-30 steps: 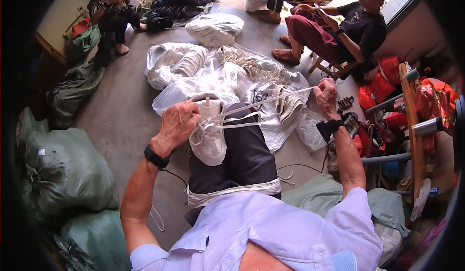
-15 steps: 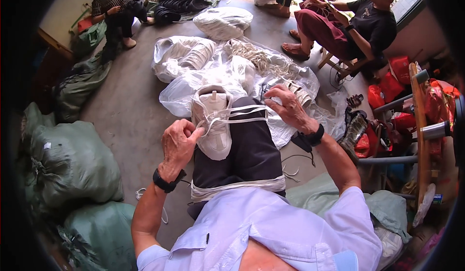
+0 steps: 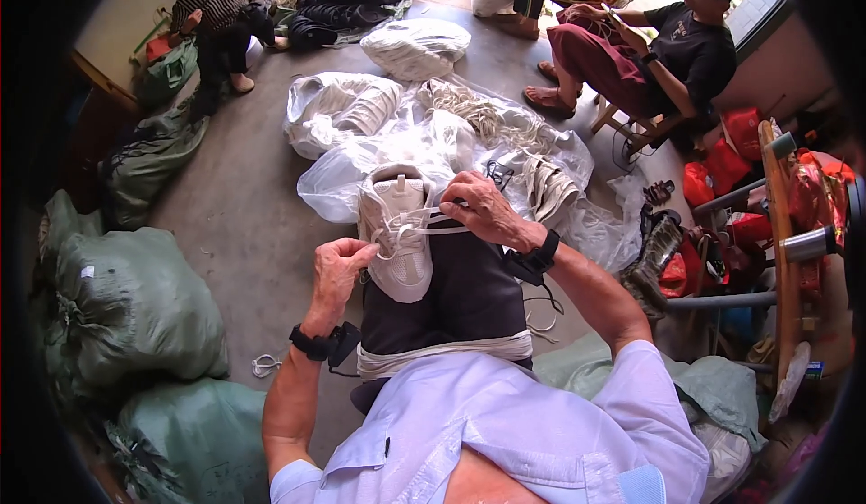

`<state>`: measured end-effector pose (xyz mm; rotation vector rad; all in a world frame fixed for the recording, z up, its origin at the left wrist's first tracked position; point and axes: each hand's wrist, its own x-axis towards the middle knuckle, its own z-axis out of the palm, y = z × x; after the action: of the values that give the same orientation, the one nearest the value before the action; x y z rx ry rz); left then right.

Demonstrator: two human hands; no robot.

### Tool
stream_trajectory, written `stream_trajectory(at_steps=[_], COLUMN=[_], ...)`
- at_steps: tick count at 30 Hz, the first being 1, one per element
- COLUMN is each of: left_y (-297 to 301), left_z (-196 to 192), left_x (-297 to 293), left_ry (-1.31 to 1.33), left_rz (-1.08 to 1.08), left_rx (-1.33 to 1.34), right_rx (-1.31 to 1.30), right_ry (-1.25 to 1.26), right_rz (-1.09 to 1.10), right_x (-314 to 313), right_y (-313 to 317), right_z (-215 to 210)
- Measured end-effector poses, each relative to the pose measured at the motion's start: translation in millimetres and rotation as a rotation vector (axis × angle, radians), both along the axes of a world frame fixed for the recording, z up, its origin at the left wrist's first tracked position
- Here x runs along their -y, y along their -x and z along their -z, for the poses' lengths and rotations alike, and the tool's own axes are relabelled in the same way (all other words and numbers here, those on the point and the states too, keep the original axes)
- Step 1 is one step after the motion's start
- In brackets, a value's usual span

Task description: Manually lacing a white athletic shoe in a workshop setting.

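Observation:
A pale cream sneaker (image 3: pixel 403 276) lies on my dark-trousered thighs, its toe toward me. White shoelace (image 3: pixel 410 230) crosses its eyelets, with strands stretching from the right side to my right hand. My left hand (image 3: pixel 337 268) is beside the shoe's left side, thumb and forefinger pinched on a bit of the lace. My right hand (image 3: pixel 490 208) is just right of the shoe, fingers bent and closed on the lace strands. A bundle of white laces (image 3: pixel 442 349) lies across my lap.
Clear plastic bags (image 3: pixel 338 179) with pale shoes and laces cover the floor ahead. Green sacks (image 3: pixel 144 301) stand at left. A wooden-framed rack (image 3: pixel 783 261) with red bags is at right. Another person (image 3: pixel 667 62) sits at far right handling laces; others sit farther back.
My right hand has moved left and nearer the shoe, so the lace strands between them look shorter. My left hand has shifted slightly down and stays at the shoe's left side.

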<state>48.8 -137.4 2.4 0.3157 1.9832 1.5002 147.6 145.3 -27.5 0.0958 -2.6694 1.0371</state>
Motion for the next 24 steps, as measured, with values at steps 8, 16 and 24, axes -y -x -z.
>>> stream_trajectory(at_steps=[8,16,24], left_y=[-3.2,4.0,0.1], left_z=[5.3,1.3,15.9], left_x=[1.3,5.8,-3.3], left_ry=[-0.008,-0.759,-0.997], left_rz=[-0.01,0.052,0.018], left_rx=[-0.012,0.736,1.026], right_rx=[0.007,0.035,0.052], right_ry=[0.031,0.086,0.138], right_rz=[0.006,0.004,0.032], right_x=[3.7,2.0,0.1], right_y=[0.7,0.3,-1.3], right_z=[-1.6,-1.2,-6.7])
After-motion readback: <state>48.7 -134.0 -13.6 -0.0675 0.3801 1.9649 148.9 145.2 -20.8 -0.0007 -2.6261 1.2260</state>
